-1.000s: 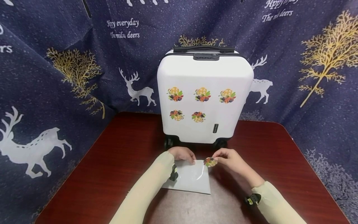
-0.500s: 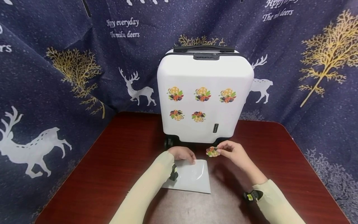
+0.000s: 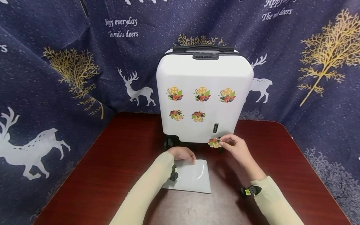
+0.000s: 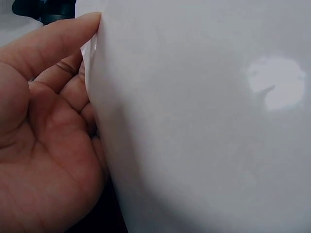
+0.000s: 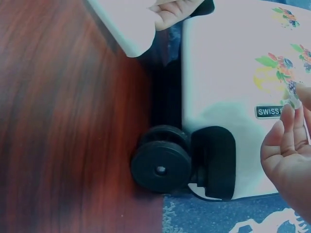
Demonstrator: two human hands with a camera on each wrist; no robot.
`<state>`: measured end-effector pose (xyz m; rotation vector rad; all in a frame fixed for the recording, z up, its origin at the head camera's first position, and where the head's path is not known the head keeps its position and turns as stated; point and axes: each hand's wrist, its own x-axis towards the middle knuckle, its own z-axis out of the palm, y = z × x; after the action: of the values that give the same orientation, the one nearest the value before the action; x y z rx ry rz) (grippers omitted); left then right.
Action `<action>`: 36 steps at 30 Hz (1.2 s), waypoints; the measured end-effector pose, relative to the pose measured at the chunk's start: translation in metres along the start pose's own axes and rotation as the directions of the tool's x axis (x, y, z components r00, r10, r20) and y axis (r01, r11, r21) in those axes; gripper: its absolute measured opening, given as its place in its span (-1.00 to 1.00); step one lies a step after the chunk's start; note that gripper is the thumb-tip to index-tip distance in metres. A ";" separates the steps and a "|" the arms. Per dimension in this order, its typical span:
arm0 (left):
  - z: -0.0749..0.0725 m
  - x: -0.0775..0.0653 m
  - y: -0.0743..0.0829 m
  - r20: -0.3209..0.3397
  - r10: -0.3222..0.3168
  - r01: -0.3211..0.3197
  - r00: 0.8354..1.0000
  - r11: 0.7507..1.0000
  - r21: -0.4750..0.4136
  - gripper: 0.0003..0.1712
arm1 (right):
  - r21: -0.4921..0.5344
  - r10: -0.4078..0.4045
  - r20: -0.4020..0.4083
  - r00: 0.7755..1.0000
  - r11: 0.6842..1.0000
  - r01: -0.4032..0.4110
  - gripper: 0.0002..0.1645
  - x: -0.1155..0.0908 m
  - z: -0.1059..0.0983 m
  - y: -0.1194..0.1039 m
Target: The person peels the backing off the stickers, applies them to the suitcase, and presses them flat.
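Observation:
Between the thumb and fingers of my right hand [image 3: 237,149] is a fruit-print sticker [image 3: 213,142], its far edge overlapping the bottom of the white suitcase [image 3: 205,68] in the head view. In the right wrist view, the sticker's edge [image 5: 292,93] shows at the fingertips, in front of the suitcase face. My left hand [image 3: 182,153] pinches the far edge of a glossy white sheet [image 3: 194,178] lying on the table. The left wrist view shows the left thumb [image 4: 73,36] over the sheet's edge, with the curled fingers partly behind it.
Matching stickers [image 3: 201,94] form two rows on the suitcase, three above and two below. A small black brand plate [image 3: 215,128] is at its lower right. Black wheels [image 3: 168,142] stand on the dark red table [image 3: 126,140]. A navy deer-print cloth [image 3: 152,56] hangs behind.
My right hand has lifted the sticker off the sheet's right side and carried it up and forward to the suitcase's lower edge. The left hand stays on the sheet.

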<state>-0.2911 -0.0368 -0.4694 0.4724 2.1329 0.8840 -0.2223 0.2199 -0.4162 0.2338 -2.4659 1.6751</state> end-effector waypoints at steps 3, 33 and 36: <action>0.000 0.000 0.000 0.000 0.001 -0.001 1.000 1.000 -0.003 -0.77 | 0.005 -0.001 -0.023 1.000 1.000 0.001 -0.73 0.002 0.000 -0.002; -0.001 -0.003 0.001 0.002 -0.017 0.017 1.000 0.999 -0.043 -0.76 | 0.045 -0.065 -0.106 0.992 0.997 0.070 -0.73 0.022 -0.022 -0.023; -0.001 -0.003 0.001 0.006 -0.012 0.012 1.000 0.999 -0.042 -0.76 | 0.057 -0.064 -0.115 0.991 0.996 0.070 -0.86 0.025 -0.024 -0.026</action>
<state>-0.2904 -0.0382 -0.4664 0.4396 2.1060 0.9178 -0.2401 0.2317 -0.3782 0.2196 -2.3023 1.6888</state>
